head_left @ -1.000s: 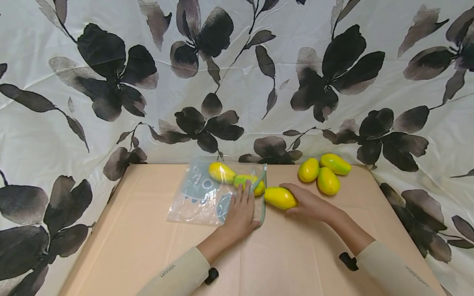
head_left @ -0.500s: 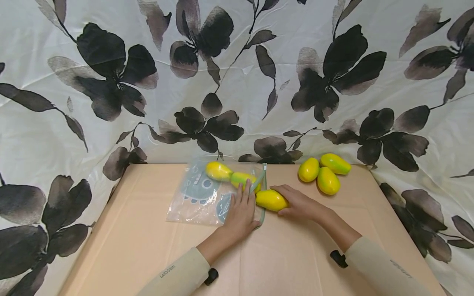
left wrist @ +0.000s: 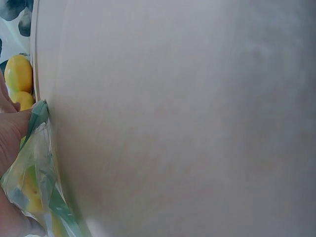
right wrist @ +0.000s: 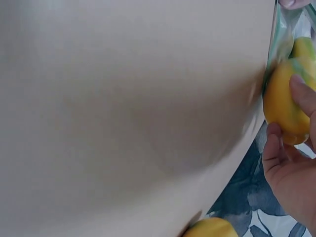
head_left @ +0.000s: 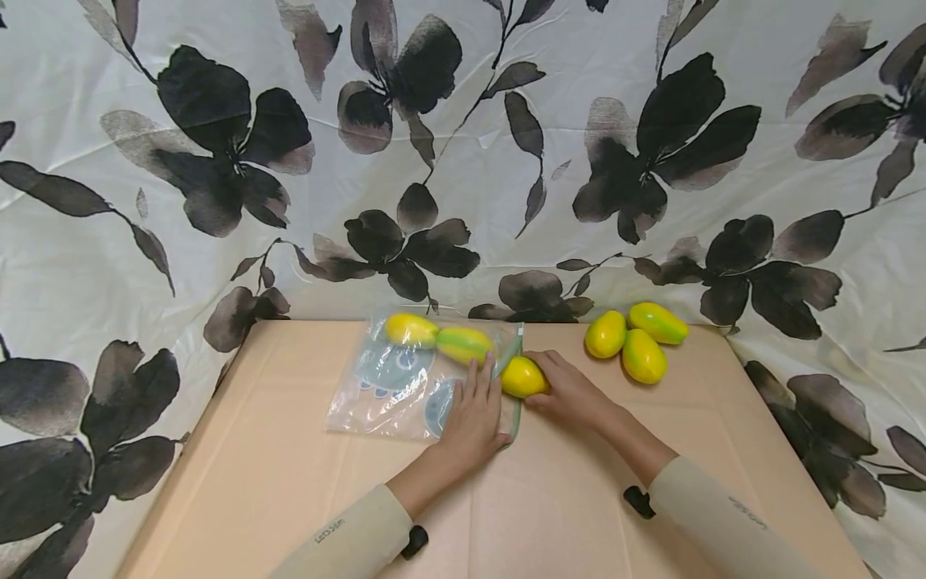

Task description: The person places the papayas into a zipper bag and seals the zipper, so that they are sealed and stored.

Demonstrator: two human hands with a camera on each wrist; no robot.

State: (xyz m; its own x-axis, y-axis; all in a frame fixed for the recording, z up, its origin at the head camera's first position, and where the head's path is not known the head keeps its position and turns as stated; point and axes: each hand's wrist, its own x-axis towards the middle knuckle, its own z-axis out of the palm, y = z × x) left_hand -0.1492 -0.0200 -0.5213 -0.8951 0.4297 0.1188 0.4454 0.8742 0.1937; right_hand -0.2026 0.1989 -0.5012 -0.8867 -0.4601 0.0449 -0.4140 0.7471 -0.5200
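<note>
- Clear bag [head_left: 398, 414] with blue-grey print lies flat at the worktop [head_left: 289, 482]'s far edge, left of its middle; green-trimmed mouth faces the right edge.
- Inside, along the far edge: first bagged fruit [head_left: 411, 330], yellow, its end meeting the second bagged fruit [head_left: 465, 344], greener.
- Left hand [head_left: 469, 430] rests on the bag beside its mouth, fingers straight, pointing to the far edge.
- Right hand [head_left: 575, 394] grips a yellow fruit [head_left: 522, 376] between thumb and fingers, right at the bag's mouth; how far inside, cannot tell.
- Three loose fruits [head_left: 644, 356], yellow-green, cluster near the far right corner, apart from the bag.
- Behind the far edge: pale cloth [head_left: 521, 241], dark floral print.
</note>
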